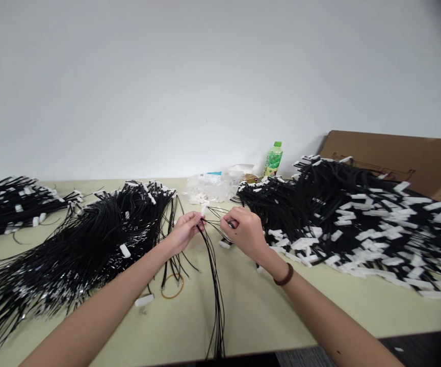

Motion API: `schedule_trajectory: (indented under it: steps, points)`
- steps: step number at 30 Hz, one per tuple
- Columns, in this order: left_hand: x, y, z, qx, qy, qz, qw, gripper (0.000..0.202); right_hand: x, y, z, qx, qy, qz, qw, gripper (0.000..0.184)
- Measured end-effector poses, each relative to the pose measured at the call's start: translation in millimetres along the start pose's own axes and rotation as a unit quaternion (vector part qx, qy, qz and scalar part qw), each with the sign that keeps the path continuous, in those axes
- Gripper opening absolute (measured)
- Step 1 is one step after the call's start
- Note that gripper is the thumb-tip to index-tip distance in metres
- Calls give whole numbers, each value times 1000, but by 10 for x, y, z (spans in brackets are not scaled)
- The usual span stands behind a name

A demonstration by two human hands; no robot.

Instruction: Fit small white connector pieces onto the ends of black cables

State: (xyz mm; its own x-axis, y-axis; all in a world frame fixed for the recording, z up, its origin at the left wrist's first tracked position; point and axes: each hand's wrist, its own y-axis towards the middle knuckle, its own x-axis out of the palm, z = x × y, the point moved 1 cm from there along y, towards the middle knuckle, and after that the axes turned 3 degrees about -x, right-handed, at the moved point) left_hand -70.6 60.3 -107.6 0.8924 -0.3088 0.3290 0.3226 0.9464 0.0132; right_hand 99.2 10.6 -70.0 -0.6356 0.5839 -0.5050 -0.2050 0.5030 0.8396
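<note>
A bunch of thin black cables [213, 275] hangs from between my two hands and trails down toward the table's front edge. My left hand [185, 229] is closed on it, pinching near a small white connector [204, 209] that pokes up above the fingertips. Thin black strands run from there to my right hand [244, 229], whose fingers are pinched together around them. Exactly how the strands pass through the right fingers is hidden. A loose white piece [225, 244] lies on the table just below the right hand.
Heaped black cables [101, 244] with white ends lie left, and a larger pile [342, 214] lies right. Behind are a clear plastic bag [208, 187], a green-capped bottle [273, 160] and a cardboard box [392, 158]. A yellow ring [182, 288] rests on the table [266, 316].
</note>
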Motion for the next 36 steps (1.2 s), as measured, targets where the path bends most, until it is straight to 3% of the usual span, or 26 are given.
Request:
schedule_trajectory:
  steps: [36]
  points:
    - [10,-20,-4,9,23,-22,999,21,11,-26,-54,-2,16,-46,999,16]
